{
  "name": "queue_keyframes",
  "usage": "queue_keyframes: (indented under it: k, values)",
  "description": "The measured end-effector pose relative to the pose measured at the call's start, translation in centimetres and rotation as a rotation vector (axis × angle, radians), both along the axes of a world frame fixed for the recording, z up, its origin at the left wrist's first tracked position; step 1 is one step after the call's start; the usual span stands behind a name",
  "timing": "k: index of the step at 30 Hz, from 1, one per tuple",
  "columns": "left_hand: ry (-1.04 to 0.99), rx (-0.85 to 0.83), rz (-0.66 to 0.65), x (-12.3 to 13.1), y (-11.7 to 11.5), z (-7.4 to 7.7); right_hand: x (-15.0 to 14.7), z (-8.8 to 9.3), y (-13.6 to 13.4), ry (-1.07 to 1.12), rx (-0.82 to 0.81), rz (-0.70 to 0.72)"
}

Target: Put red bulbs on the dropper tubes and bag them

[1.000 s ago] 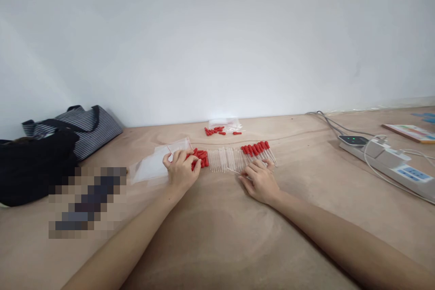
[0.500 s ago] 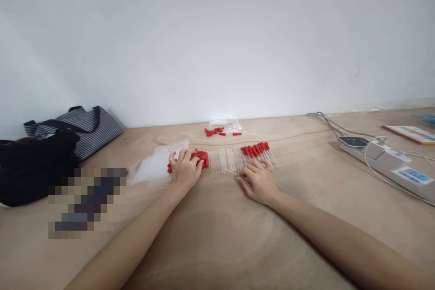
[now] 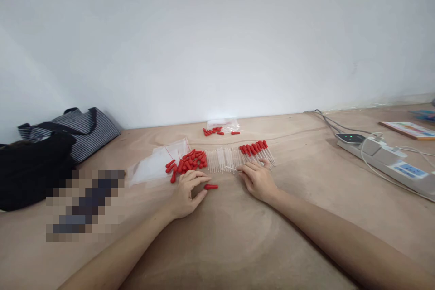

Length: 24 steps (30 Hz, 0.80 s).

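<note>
My left hand (image 3: 188, 195) is open, thumb and fingers apart, just left of a single red rubber bulb (image 3: 211, 186) lying on the table. Behind that hand is a pile of red bulbs (image 3: 194, 159). My right hand (image 3: 257, 182) is closed, its fingertips pinching one end of a thin clear dropper tube (image 3: 231, 169) that points left. Beyond both hands, a row of clear tubes (image 3: 220, 159) lies side by side. At its right end are several droppers with red bulbs (image 3: 254, 148) fitted on them, their lower ends partly hidden by my right hand.
Clear plastic bags (image 3: 149, 165) lie left of the pile. Near the wall is a smaller group of red bulbs (image 3: 212, 131) with thin tubes and a bag. A striped bag (image 3: 97, 133) and black cloth stand left. A power strip (image 3: 384, 158) with cables and a colourful board (image 3: 409, 130) lie right.
My left hand has drawn back from the pile towards me, and one red bulb now lies apart beside its fingers. The right hand has barely moved, still with the tube. The view has shifted slightly.
</note>
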State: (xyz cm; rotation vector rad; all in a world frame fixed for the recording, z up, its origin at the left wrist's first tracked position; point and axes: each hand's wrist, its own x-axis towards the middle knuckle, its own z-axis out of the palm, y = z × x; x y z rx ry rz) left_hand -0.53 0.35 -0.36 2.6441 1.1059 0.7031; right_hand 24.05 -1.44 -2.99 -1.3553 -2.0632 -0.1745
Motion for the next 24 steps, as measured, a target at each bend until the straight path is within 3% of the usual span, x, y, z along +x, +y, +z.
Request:
queue_keyframes:
  k: [5,15,24]
  values:
    - [-0.056,-0.033,-0.011,1.4,0.4,-0.6,0.1,0.0,0.1,0.042,-0.020,0.014]
    - [-0.047,-0.026,0.223,3.4,0.3,-0.8,0.0,-0.2,0.0,-0.017,-0.018,0.140]
    - [-0.054,0.024,0.196,3.2,0.4,-1.3,-0.3,0.1,-0.3,-0.049,0.020,0.149]
